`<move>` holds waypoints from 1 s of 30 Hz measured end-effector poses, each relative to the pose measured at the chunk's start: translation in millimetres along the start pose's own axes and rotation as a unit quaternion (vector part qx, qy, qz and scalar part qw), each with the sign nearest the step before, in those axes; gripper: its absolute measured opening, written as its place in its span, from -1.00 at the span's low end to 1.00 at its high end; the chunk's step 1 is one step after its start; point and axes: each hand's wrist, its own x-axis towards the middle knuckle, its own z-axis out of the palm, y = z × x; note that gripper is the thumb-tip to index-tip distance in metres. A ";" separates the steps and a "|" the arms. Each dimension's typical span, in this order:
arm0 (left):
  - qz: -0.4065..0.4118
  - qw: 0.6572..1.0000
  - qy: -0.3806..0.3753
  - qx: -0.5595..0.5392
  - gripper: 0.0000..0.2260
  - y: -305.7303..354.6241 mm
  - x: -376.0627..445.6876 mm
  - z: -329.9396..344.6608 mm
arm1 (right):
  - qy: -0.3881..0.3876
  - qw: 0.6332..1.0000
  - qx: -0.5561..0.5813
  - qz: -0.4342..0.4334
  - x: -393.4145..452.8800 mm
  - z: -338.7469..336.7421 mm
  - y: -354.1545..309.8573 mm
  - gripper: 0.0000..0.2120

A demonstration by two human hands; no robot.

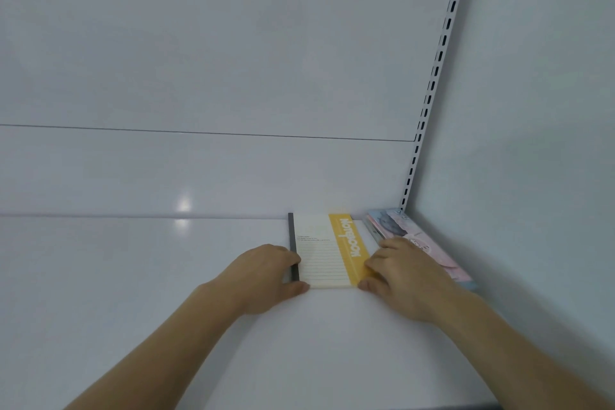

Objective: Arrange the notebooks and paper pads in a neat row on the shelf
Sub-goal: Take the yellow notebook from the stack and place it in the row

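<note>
A cream lined paper pad [321,253] with a yellow band and a dark spine lies flat on the white shelf [133,276], its far end at the back panel. My left hand [266,276] grips its near left corner, fingers curled over the dark spine and thumb at the front edge. My right hand [402,276] holds the near right corner at the yellow band. A stack of pastel pink and blue notebooks [409,233] lies to the right in the shelf's corner, partly hidden by my right hand.
A white back panel [199,76] rises behind the shelf. A slotted upright [432,83] runs up the right rear corner beside a white side wall [532,143]. The shelf stretches bare to the left.
</note>
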 end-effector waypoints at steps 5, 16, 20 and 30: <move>-0.013 1.000 -0.004 -0.022 -0.54 4.6 -0.3 -0.8 | 0.012 1.000 0.012 -0.001 -0.5 1.8 -0.3 -0.52; -0.048 0.998 -0.025 -0.021 -0.64 19.4 -2.1 -3.0 | 0.016 0.999 0.027 0.023 -9.5 -1.0 -7.7 -0.48; -0.051 0.998 -0.024 -0.027 -0.66 20.2 -3.9 -1.8 | 0.010 0.999 0.022 0.020 -10.0 -2.0 -7.8 -0.54; -0.054 0.995 0.061 -0.051 -0.44 24.1 -21.7 -0.5 | 0.056 0.998 0.028 0.027 -15.6 -15.2 -24.2 -0.52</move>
